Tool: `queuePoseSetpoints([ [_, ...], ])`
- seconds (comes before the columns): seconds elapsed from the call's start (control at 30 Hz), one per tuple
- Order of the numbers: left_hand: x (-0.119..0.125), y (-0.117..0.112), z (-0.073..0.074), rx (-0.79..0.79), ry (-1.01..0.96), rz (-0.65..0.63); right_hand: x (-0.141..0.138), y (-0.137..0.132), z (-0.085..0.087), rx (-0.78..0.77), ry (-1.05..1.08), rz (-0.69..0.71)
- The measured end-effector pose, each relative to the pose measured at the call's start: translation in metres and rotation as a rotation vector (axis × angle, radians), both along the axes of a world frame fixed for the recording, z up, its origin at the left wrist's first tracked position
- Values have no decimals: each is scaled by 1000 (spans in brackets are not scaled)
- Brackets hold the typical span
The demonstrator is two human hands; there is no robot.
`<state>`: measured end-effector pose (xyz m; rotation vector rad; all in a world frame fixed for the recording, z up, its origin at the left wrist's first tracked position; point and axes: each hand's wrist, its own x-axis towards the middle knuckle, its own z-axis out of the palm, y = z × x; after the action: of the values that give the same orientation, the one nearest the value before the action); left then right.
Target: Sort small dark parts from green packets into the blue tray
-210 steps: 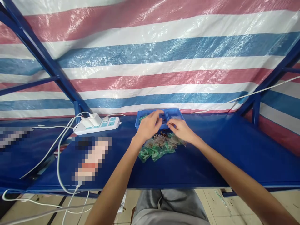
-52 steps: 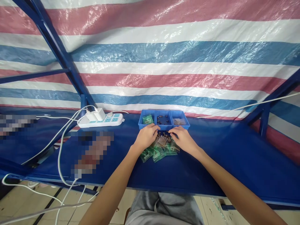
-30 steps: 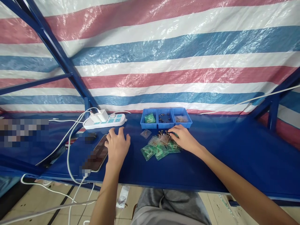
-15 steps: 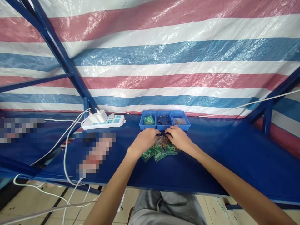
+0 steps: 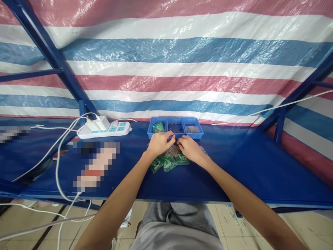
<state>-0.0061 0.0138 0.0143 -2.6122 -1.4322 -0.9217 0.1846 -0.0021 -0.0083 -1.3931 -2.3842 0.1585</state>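
A pile of small clear bags with green boards or parts (image 5: 169,163) lies on the blue table, with brownish bagged pieces (image 5: 173,150) on top. Over the pile's far left side is my left hand (image 5: 160,143), its thumb and fingers pinched together close to the tray's front wall. My right hand (image 5: 191,148) rests at the pile's right side, fingers curled down and closed near a small dark piece. What either hand holds is too small or hidden to make out. Just beyond both hands stands a blue three-compartment tray (image 5: 174,134).
In the tray are a green bag (image 5: 157,127) at left, small dark parts (image 5: 171,125) in the middle, and pale bagged pieces (image 5: 191,129) at right. A white power strip (image 5: 114,129) with cables and a blurred-out object (image 5: 97,166) lie to the left. Striped sheeting (image 5: 182,69) hangs behind.
The view has shifted, so the scene sits slightly further left and higher. My left fingers have lifted toward the tray's front edge, while my right hand stays low at the pile.
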Motion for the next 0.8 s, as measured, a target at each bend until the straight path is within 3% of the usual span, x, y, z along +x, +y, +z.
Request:
queuePoseSetpoints([
  [0.13, -1, 2, -5, -59, -7, -61, 0, 1, -1, 58, 127, -18],
  [0.27, -1, 1, -5, -121, 21, -172, 3, 2, 2, 94, 412, -32],
  [0.43, 2, 1, -8, -103, 27, -195, 0, -4, 7, 23, 699, -71],
  [0.8, 7, -1, -11, -61, -49, -145, -3, -2, 1, -19, 742, -114],
])
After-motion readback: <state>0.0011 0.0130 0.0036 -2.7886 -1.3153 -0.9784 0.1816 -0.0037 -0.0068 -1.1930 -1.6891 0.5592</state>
